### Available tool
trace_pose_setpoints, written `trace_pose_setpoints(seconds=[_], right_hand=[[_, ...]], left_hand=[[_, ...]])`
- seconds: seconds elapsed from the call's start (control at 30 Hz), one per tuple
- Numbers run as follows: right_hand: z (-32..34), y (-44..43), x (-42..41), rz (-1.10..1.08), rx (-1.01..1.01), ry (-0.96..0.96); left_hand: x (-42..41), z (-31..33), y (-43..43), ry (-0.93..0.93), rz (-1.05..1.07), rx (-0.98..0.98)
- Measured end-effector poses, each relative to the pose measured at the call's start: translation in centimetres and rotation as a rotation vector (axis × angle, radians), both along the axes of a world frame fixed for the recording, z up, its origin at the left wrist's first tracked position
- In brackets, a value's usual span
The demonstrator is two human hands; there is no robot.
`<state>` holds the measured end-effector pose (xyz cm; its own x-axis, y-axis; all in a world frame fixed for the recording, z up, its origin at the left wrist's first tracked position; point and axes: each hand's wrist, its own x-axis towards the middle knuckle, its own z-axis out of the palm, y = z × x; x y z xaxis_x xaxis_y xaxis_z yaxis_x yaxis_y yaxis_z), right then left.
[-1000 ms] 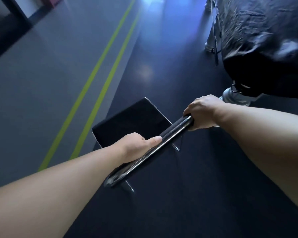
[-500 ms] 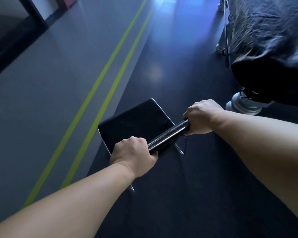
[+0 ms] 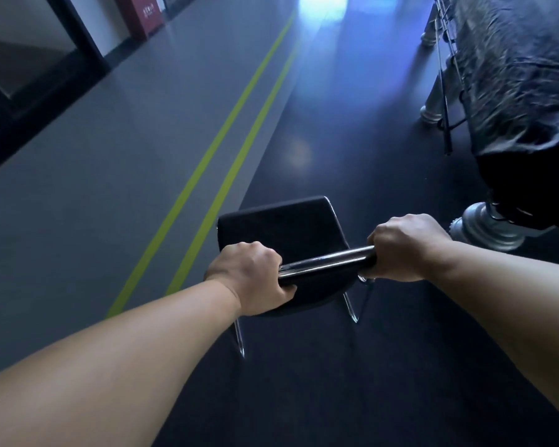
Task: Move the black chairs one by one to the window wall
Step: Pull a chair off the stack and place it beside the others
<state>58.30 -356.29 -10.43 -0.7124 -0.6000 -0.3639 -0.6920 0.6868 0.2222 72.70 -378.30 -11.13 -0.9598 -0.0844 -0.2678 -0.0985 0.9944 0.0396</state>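
A black chair [image 3: 281, 229] with chrome legs is in front of me over the dark floor, its seat facing away. My left hand [image 3: 250, 277] grips the left end of the chair's top back rail. My right hand [image 3: 404, 246] grips the right end of the same rail. Both arms are stretched out forward. The rail runs nearly level between my hands. The chair's thin metal legs show below the seat, and whether they touch the floor I cannot tell.
A table draped in black cloth [image 3: 523, 91] on thick silver legs [image 3: 484, 227] stands close at the right. Two yellow-green floor lines [image 3: 220, 156] run along the grey strip at the left. A dark-framed glass wall [image 3: 29, 59] and a red box [image 3: 144, 16] are at the far left.
The chair has swung from a slanted position to nearly square in front of me. My left hand has shifted to a full grip on the rail, and I have moved ahead along the floor.
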Motion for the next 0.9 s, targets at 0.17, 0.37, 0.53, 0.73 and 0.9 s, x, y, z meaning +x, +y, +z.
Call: trace_pose_setpoints(seconds=[0.17, 0.37, 0.53, 0.73, 0.9], right_hand=[[0.2, -2.0, -1.1, -0.091, -0.013, 0.022], [-0.3, -5.7, -3.3, -0.165, -0.134, 0.043], [-1.1, -9.3, -5.3, -0.235, -0.229, 0.084], [-1.5, -11.7, -8.1, -0.256, -0.258, 0.189], [-1.7, -12.1, -11.9, -0.290, -0.285, 0.220]], left_hand=[[-3.7, 0.0, -3.8, 0.067, -0.152, -0.025], [-8.6, -0.4, -9.4, 0.183, -0.316, -0.083], [-12.8, -0.9, -14.3, 0.298, -0.407, -0.174], [-17.0, -1.0, -17.8, 0.330, -0.420, -0.207], [-21.4, -1.5, -18.5, 0.357, -0.426, -0.269]])
